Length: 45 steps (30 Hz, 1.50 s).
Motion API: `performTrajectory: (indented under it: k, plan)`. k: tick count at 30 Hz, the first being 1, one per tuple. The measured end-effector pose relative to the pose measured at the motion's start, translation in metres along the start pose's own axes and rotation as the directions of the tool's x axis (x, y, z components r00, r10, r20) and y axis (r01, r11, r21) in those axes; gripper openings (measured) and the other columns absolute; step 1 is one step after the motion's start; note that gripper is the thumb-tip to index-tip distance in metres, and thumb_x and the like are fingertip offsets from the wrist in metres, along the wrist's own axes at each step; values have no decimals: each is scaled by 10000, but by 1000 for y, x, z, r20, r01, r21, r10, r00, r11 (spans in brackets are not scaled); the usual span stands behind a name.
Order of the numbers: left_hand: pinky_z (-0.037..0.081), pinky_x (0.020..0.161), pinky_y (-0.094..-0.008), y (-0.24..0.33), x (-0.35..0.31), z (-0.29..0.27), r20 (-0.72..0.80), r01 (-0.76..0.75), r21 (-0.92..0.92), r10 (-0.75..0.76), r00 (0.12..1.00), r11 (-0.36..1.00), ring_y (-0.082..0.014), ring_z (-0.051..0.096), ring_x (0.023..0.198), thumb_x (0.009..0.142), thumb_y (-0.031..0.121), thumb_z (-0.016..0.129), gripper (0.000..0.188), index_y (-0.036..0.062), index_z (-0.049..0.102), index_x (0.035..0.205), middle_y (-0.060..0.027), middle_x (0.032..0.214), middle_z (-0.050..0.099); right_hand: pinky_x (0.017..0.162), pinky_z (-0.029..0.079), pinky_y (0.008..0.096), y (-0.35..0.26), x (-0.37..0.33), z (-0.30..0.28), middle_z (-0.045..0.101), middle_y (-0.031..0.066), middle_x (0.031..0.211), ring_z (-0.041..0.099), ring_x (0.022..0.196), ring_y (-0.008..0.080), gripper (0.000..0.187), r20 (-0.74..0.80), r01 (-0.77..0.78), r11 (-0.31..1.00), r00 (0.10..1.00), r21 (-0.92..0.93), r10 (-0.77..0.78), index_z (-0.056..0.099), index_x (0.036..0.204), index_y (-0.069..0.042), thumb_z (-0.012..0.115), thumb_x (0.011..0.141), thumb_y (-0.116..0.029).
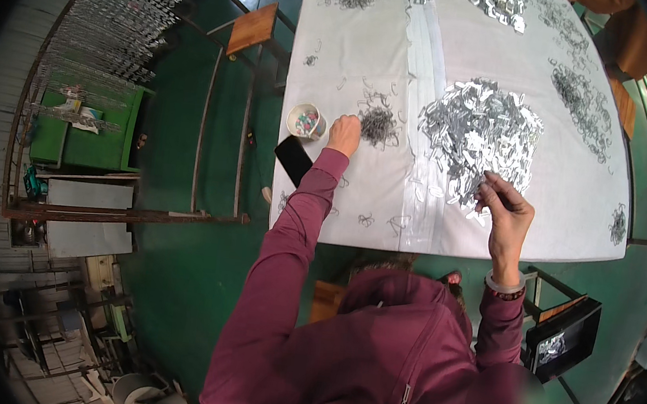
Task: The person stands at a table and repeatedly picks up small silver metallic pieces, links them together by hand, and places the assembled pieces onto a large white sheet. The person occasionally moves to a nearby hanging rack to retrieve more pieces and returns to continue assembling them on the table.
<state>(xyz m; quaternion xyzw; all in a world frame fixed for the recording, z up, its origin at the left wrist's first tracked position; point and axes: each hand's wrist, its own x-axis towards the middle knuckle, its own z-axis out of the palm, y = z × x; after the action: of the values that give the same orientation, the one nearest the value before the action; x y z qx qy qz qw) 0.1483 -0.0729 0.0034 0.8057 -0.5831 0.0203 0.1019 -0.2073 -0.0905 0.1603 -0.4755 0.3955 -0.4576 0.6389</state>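
Note:
My left hand is closed, its fingers curled down at the left edge of a small heap of dark, thin wire pieces. What those fingers hold, if anything, is hidden. Beside it stands a white cup with small coloured bits inside, and a black phone lies by my left wrist. Over the near edge of a big pile of shiny, flat metal pieces, my right hand is held in a pinch. Whatever sits between thumb and fingertips is too small to make out.
More dark wire heaps lie on the white-covered table, and another metal pile sits at the far end. Another person's brown sleeve shows at the far right. Hanging metal strands and a wooden stool stand left.

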Motion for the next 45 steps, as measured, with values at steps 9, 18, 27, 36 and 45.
performTrajectory:
  k: [9,18,27,36,45]
  plan:
    - [553,655,-279,130,-3,-102,352,351,-932,-3,936,89,-158,646,774,840,53,644,154,-67,644,936,-103,858,653,580,483,220,-2,-9,-8,652,88,797,582,641,106,228,-100,8,999,995,-31,-11,646,1039,75,644,815,31]
    - [510,749,-245,234,-66,-129,57,24,-988,217,974,151,-104,592,839,841,31,662,111,-29,641,933,-53,948,621,623,503,213,10,-17,-22,666,93,856,622,691,116,188,-106,55,997,992,-60,-61,664,1006,65,641,822,34]
    - [500,795,-255,252,-75,-128,92,80,-988,85,992,133,-119,608,875,893,39,603,108,-34,575,967,-81,920,650,625,502,217,11,-20,-20,657,72,847,612,687,112,203,-115,161,981,978,-106,-173,677,1029,21,636,830,28]
    - [495,812,-260,243,-70,-140,17,4,-992,98,995,130,-139,622,879,893,-3,582,62,-26,559,946,-104,916,659,654,492,380,174,-2,-121,619,174,719,614,683,324,98,-24,37,466,992,-884,-124,657,825,43,610,767,-21]
    - [510,741,-244,231,-85,-131,-37,-50,-975,63,997,217,-111,635,825,856,3,631,61,-14,600,904,-65,861,673,859,440,387,181,7,-122,522,202,932,500,955,341,236,376,392,127,917,-911,-134,584,895,31,535,669,77]
